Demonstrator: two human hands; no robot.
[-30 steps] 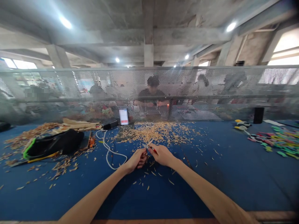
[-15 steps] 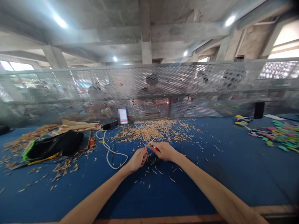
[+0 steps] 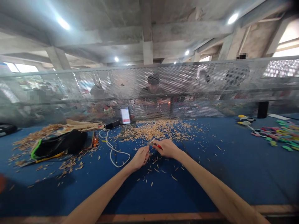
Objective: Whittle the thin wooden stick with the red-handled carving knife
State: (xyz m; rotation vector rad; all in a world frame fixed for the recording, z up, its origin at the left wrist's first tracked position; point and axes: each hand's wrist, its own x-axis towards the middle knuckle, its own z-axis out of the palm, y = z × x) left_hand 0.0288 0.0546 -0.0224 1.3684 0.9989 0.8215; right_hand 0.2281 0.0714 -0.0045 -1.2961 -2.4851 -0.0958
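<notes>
My right hand point(image 3: 168, 148) is closed around a small knife point(image 3: 159, 146) with a red handle. Its short blade points left, towards the fingertips of my left hand point(image 3: 140, 158). Those left fingers are curled in a pinch, and whatever they hold is hidden or too small to name. Both hands meet just above the blue table point(image 3: 187, 189). Pale wood shavings point(image 3: 158, 130) lie heaped behind them, with loose curls scattered beneath.
A black pouch with green trim point(image 3: 62, 143), a yellow-handled tool point(image 3: 48, 158) and wood strips point(image 3: 84, 125) lie left. A white cable point(image 3: 111, 152) loops beside my left hand. Pliers point(image 3: 245, 120) and colourful pieces point(image 3: 277, 133) lie right. Behind a perforated screen point(image 3: 187, 84) sits a person point(image 3: 153, 90).
The view has shifted slightly, so the table items sit a little further right. A shadow and a blurred orange shape have appeared at the left edge. Both hands keep nearly the same pose.
</notes>
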